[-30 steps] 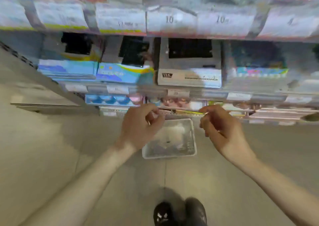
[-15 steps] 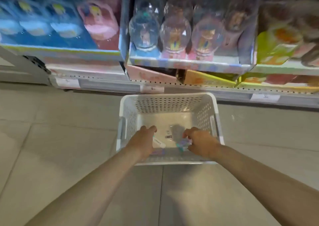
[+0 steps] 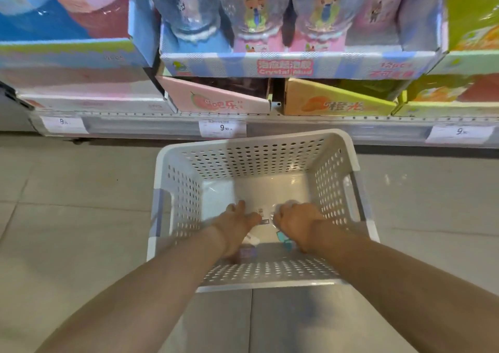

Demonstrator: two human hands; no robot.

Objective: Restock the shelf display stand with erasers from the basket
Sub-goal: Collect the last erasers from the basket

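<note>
Two hands reach down into one white basket [image 3: 334, 190] on the floor [image 3: 67, 204]. Our left hand [image 3: 235, 224] lies low near the bottom with its fingers stretched forward; we cannot tell if it holds anything. Our right hand [image 3: 295, 224] has its fingers curled under, over something pale and see-through, but we cannot tell if it grips it.

We count few things in the basket. One small purple eraser [image 3: 248, 252] sits at the near wall, just under our left wrist. One teal eraser [image 3: 283, 238] sits just beside our right hand. One white pack with a barcode [image 3: 261, 213] lies between our hands. More may be hidden under our hands.

Behind the basket runs one shelf [image 3: 162, 124] with three price tags; the middle tag [image 3: 222, 128] reads 9.90. One pink box [image 3: 216, 100] and one orange box [image 3: 332, 103] stand on it, side by side. On top of them sits one striped tray [image 3: 297, 65] with three clear domes in front; the middle dome [image 3: 255, 4] has a little figure inside
</note>
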